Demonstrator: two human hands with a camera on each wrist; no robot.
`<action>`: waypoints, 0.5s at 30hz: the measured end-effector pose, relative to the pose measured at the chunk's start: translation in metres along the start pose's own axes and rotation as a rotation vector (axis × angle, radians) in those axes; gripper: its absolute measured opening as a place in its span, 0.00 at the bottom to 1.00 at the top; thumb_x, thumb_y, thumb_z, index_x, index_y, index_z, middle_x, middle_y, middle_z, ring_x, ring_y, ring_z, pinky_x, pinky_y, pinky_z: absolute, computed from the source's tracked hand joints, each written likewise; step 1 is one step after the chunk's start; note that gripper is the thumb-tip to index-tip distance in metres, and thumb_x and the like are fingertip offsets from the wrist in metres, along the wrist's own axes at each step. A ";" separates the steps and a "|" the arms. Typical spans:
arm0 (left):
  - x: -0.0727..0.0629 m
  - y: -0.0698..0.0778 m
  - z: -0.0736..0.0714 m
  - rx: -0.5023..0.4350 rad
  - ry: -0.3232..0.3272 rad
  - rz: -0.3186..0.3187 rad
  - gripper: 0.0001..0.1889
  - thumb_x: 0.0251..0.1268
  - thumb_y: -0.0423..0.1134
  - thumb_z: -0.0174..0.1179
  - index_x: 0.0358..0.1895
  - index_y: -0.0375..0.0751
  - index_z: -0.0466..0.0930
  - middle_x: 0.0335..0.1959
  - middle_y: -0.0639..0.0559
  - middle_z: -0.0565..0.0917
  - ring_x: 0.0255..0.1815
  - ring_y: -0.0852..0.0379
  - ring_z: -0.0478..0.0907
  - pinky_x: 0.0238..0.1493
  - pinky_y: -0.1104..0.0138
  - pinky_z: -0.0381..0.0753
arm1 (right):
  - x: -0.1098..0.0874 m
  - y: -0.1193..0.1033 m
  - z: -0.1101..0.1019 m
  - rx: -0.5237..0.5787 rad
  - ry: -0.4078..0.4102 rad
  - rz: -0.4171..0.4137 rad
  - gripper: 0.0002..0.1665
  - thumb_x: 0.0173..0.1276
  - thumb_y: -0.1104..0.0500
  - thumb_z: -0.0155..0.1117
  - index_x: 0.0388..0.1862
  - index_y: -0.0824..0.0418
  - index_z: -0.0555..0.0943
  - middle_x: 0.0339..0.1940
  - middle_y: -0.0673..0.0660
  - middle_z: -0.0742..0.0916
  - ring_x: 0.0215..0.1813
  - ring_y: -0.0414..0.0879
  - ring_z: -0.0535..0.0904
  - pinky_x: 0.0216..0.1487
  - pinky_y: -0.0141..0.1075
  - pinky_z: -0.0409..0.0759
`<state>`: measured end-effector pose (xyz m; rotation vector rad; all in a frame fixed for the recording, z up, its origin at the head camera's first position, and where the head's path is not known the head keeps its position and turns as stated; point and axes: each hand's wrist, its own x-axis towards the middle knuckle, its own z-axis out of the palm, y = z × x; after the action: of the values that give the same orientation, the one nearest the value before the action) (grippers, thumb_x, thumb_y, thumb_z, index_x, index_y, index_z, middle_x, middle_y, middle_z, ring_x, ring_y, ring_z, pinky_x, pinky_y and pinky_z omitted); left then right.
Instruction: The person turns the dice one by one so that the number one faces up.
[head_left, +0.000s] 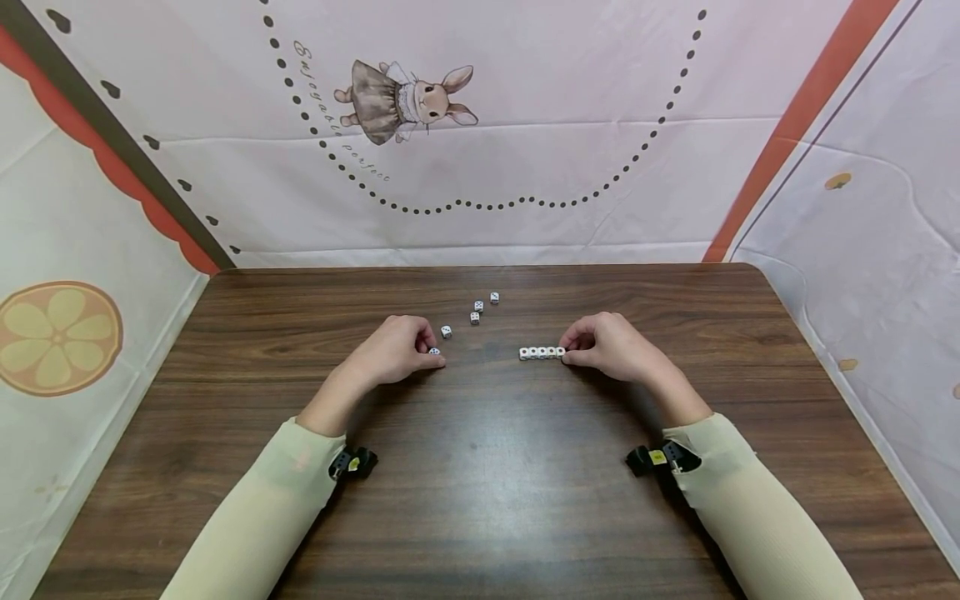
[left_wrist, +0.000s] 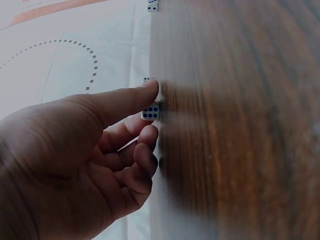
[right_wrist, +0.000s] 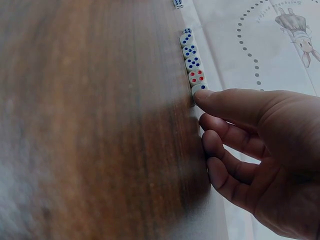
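A small white die (head_left: pixel 434 352) with blue pips sits between the thumb and index finger of my left hand (head_left: pixel 390 350). In the left wrist view this die (left_wrist: pixel 151 112) turns a six-pip face to the camera, and the thumb partly hides it. My right hand (head_left: pixel 611 346) pinches the right end of a straight row of white dice (head_left: pixel 542 353) lying side by side. The right wrist view shows blue pips on most of the row and a red-pipped face on one die (right_wrist: pixel 197 76). My right thumb partly covers the end die (right_wrist: pixel 201 88).
Several loose dice trail away to the back right of my left hand, from a near die (head_left: pixel 447 332) to a far die (head_left: pixel 494 297). They lie on a brown wood-grain table (head_left: pixel 480 500). A printed white cloth (head_left: pixel 525 167) hangs behind the table's far edge.
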<state>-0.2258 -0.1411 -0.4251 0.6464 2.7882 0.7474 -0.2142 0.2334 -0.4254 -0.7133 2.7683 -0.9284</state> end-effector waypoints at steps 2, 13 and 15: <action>0.000 0.000 0.000 -0.004 -0.005 0.004 0.12 0.64 0.43 0.77 0.36 0.43 0.83 0.29 0.55 0.81 0.33 0.57 0.77 0.44 0.59 0.77 | 0.000 0.000 0.000 0.000 0.000 -0.001 0.05 0.66 0.62 0.80 0.40 0.58 0.91 0.31 0.45 0.89 0.35 0.41 0.82 0.41 0.41 0.79; 0.000 -0.001 0.000 -0.063 0.003 0.032 0.08 0.64 0.37 0.77 0.38 0.44 0.85 0.31 0.56 0.84 0.35 0.58 0.79 0.44 0.60 0.78 | 0.000 0.000 0.001 -0.004 0.001 -0.002 0.06 0.66 0.62 0.80 0.40 0.58 0.91 0.32 0.45 0.89 0.36 0.41 0.83 0.42 0.42 0.80; 0.001 -0.002 -0.001 -0.076 0.008 0.031 0.08 0.64 0.38 0.77 0.39 0.44 0.86 0.32 0.56 0.84 0.35 0.58 0.80 0.43 0.60 0.78 | 0.000 0.000 0.001 -0.005 0.002 -0.002 0.06 0.65 0.62 0.80 0.39 0.58 0.91 0.32 0.45 0.89 0.36 0.41 0.83 0.42 0.42 0.80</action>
<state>-0.2273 -0.1427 -0.4258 0.6754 2.7481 0.8587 -0.2144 0.2330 -0.4262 -0.7168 2.7733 -0.9234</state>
